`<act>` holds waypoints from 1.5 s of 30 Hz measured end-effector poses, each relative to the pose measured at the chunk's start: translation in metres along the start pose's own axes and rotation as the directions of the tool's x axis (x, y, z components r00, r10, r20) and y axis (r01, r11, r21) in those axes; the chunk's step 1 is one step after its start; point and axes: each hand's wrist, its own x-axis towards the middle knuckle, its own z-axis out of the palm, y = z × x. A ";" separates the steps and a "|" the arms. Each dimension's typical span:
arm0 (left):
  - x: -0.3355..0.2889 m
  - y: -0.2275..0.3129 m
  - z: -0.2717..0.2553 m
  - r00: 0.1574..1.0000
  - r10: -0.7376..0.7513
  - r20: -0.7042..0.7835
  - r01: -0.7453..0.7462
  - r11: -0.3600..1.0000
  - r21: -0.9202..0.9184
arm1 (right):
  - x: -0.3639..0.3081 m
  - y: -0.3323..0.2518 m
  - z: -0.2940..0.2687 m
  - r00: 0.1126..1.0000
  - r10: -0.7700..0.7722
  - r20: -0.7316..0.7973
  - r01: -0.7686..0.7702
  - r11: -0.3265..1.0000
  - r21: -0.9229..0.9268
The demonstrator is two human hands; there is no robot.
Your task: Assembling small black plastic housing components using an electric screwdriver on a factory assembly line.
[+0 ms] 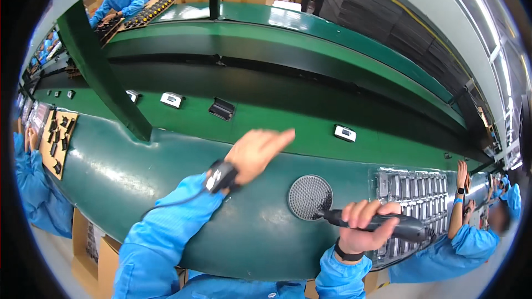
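Observation:
My right hand is wrapped round a black electric screwdriver. Its tip points left, at the lower right rim of a round grey dish with a dimpled surface; whether they touch I cannot tell. Over the bench edge, my left hand reaches toward the green belt with its fingers stretched out, slightly smeared, and nothing visible in them. A black wrist strap with a cord sits on my left wrist. The nearest pieces on the belt are an opened black case and a white device.
Right of the dish, a clear plastic tray holds rows of grey parts. Another white device lies on the belt, left of the black case. A green post rises at left, near a board of black parts. Co-workers sit on both sides.

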 end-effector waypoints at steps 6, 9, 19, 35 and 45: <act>-0.093 0.121 -0.039 0.948 0.149 0.282 -0.181 0.979 0.093 | -0.005 0.015 0.025 0.979 -0.051 0.198 0.091 0.976 -0.198; -0.097 0.144 -0.045 0.933 0.013 0.360 -0.062 0.990 0.124 | -0.011 0.015 0.016 0.987 0.019 0.161 0.011 0.982 -0.187; -0.085 0.087 -0.045 0.881 0.132 0.455 0.004 0.958 -0.286 | -0.016 0.023 0.015 0.975 -0.030 0.220 0.043 0.997 -0.057; -0.097 0.111 -0.049 0.784 -0.270 0.559 0.348 0.937 -0.036 | -0.014 0.023 0.011 0.950 0.024 0.311 0.012 0.993 -0.114; -0.094 0.108 -0.047 0.644 -0.293 0.706 0.310 0.944 0.109 | -0.016 0.037 0.019 0.948 0.047 0.315 0.023 0.976 -0.217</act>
